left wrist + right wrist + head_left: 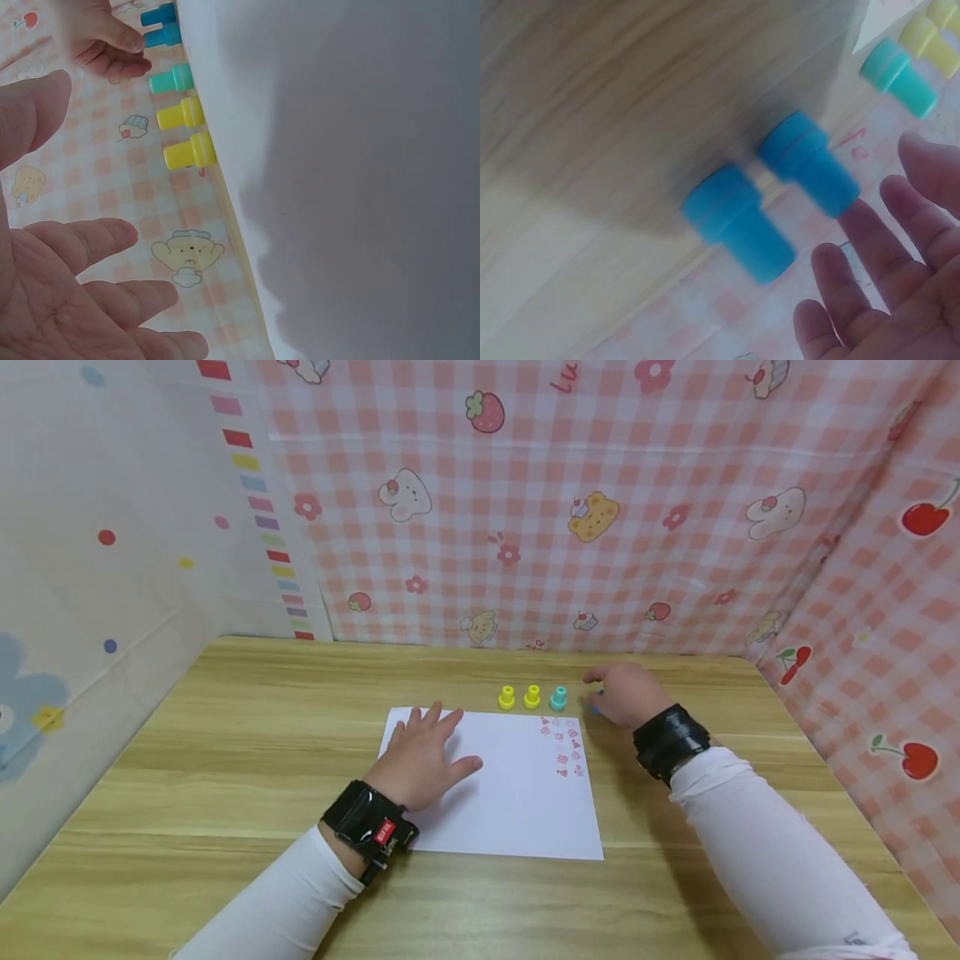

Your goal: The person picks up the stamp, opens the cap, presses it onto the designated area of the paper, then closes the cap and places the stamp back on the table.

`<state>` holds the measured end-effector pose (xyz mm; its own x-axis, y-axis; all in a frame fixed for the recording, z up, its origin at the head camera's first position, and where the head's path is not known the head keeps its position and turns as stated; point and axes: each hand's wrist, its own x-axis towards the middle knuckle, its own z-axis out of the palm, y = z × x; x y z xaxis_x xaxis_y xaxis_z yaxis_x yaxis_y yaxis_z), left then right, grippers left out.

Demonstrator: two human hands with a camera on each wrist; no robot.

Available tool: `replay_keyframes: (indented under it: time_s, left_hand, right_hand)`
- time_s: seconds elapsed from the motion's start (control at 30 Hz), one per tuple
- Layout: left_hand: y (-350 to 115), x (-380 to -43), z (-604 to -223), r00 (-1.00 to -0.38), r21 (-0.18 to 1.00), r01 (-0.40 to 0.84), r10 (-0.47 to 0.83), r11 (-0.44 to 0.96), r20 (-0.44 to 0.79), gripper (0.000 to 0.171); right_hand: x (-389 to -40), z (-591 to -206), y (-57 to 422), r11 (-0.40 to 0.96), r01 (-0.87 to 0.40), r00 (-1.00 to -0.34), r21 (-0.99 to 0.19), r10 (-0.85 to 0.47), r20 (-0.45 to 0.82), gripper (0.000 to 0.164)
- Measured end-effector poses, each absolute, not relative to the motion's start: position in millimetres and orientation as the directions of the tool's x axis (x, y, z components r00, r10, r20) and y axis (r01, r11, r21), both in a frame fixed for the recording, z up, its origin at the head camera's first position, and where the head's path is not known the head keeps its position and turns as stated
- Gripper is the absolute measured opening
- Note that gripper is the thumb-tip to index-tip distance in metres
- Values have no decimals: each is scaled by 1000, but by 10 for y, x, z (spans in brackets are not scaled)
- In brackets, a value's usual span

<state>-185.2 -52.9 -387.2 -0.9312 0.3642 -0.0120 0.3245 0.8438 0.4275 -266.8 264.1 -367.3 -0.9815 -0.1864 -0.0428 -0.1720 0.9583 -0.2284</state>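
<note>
A white sheet of paper [517, 810] lies on the wooden table, with small red stamped prints [562, 758] at its upper right. My left hand [418, 764] is over the paper's left part, fingers spread, holding nothing. Behind the paper stand two yellow stampers [532, 697] and a teal stamper [558, 698] in a row. Two blue stampers [739, 225] continue it to the right, mostly hidden by my right hand [633, 695] in the head view. In the right wrist view that hand's fingers are loosely bent beside the blue stampers, gripping neither; whether a fingertip touches one I cannot tell.
The wooden table [225, 760] reaches back to a pink checked cloth [465, 543] hung as a wall. A similar cloth hangs at the right, and a white dotted one [150, 577] at the left. Black straps with cameras circle both wrists.
</note>
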Motion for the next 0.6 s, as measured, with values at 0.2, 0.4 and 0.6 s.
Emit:
replay_keyframes:
  time_s: [0.2,0.4,0.6]
  left_hand:
    - [-524,-1851,-3865,-932,431,316,361,845,-25,75]
    - [-526,-1855,-3874,-932,423,322,363,847,-18,75]
    - [-523,-1855,-3874,-935,426,312,355,849,-24,75]
  right_hand:
    - [-2658,-3690,2458,935,-268,-963,-233,-269,31,33]
    - [-2685,-3756,2355,929,-273,-962,-249,-270,47,31]
    - [-2715,-3812,2329,930,-304,-953,-208,-296,70,25]
